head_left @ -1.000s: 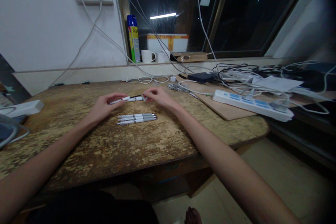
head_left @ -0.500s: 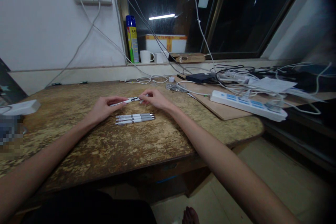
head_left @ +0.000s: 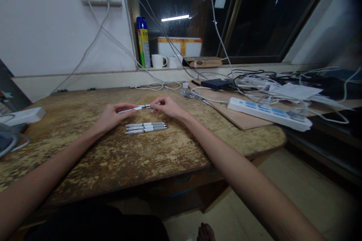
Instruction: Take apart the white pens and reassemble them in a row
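Note:
A slim white pen (head_left: pixel 140 108) is held nearly level just above or on the worn wooden desk, between both hands. My left hand (head_left: pixel 117 112) is closed around its left part, thumb in front and fingers behind. At the other end my right hand (head_left: pixel 164 106) pinches a greyish pen part, mostly hidden by the fingers. A short dark section shows between the two hands; whether the pen's parts are joined there I cannot make out. Nearer to me, several white and grey pens (head_left: pixel 147 128) lie side by side, their dark ends to the right.
On the right, a white power strip (head_left: pixel 268 113) and tangled cables lie on and around a brown board (head_left: pixel 236 118). A white mug (head_left: pixel 158 61) and a spray can (head_left: pixel 143 43) stand on the sill. Another white strip (head_left: pixel 24 115) sits at the left. The desk (head_left: pixel 107 165) has a front edge.
The dark section between my hands looks shorter, with the pen's parts closer together. Both hands keep their grip and place; the view has shifted slightly.

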Demonstrator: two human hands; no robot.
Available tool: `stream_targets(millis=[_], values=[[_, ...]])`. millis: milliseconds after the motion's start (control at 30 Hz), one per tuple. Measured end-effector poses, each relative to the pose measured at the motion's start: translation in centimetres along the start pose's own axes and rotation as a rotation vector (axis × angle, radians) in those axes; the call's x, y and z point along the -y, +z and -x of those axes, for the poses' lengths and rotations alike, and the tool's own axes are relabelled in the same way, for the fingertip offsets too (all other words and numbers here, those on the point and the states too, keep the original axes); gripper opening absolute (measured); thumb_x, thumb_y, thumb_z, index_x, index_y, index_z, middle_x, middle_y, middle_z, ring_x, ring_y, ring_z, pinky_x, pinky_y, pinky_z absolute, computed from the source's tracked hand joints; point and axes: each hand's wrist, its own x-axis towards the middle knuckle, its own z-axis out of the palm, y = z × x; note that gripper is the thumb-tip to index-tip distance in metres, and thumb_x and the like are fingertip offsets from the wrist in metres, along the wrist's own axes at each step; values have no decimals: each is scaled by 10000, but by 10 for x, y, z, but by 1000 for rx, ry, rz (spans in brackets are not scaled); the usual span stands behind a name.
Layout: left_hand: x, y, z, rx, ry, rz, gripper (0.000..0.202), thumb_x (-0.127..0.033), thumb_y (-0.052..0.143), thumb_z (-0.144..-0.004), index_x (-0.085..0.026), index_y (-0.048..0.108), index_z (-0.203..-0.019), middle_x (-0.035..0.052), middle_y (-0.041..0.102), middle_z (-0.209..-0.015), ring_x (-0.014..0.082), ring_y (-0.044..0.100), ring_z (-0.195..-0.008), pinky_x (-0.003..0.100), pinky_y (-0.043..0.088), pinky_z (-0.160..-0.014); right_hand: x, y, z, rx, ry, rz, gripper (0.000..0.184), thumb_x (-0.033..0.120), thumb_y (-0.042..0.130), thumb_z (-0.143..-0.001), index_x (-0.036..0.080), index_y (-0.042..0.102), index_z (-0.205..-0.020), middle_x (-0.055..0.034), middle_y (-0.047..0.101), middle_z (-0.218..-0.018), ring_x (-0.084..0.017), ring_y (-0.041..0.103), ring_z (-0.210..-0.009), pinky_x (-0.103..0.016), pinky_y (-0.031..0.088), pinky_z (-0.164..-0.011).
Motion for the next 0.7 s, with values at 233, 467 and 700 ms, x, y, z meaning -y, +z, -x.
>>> stream_targets(millis=[233,467,700], values=[[0,1,0,-11,-5,-5,541,-626,733,-783,-242,796,-1159,62,807,-1087,307,728,-1054,379,539,-979,1,-1,0,3,2,-32,120,237,691,-896,152,745,-830,-49,725,-774,-144,629,-707,-271,498,-711],[-2,1,0,-20,2,31,498,-599,742,-798,-254,793,-1153,50,803,-1111,286,727,-1067,361,531,-1005,-2,0,-6,-41,26,-113,212,254,610,-954,159,727,-805,-50,738,-833,-141,653,-722,-285,526,-758],[0,0,-1,-63,-30,31,568,-659,740,-772,-242,788,-1155,75,790,-1155,306,712,-1110,398,515,-1044,2,-5,-5,-216,75,-169,126,112,609,-885,152,726,-910,-21,717,-769,-127,658,-739,-274,531,-817]])
